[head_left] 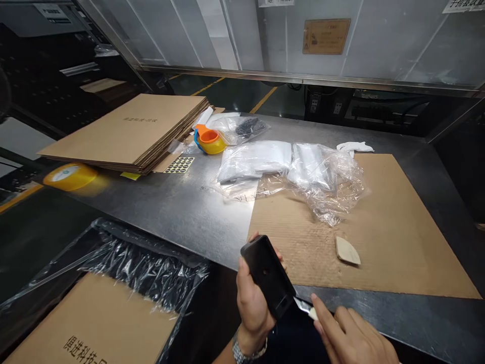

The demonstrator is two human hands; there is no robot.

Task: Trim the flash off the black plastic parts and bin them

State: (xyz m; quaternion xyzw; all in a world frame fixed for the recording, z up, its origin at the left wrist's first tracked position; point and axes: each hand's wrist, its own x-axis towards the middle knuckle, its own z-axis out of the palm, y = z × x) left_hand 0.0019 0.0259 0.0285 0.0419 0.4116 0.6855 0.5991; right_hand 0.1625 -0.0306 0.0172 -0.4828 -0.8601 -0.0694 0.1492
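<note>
Near the bottom centre, my left hand (252, 303) is wrapped round a black rectangular part (267, 275), which is tilted and shows a small hole in its recessed face. My right hand (350, 336) is closed on a small knife (304, 305) with a pale handle. The blade meets or nearly meets the lower right edge of the black part; actual contact cannot be made out. To the right, a beige wedge-shaped block (347, 251) lies on a cardboard sheet (394, 222).
Plastic bags of white items (257, 159) lie behind my hands on the metal table (182, 202). Further left are an orange tape dispenser (209, 140), a cardboard stack (129, 129) and a yellow tape roll (70, 176). A plastic-lined box (140, 268) stands at lower left.
</note>
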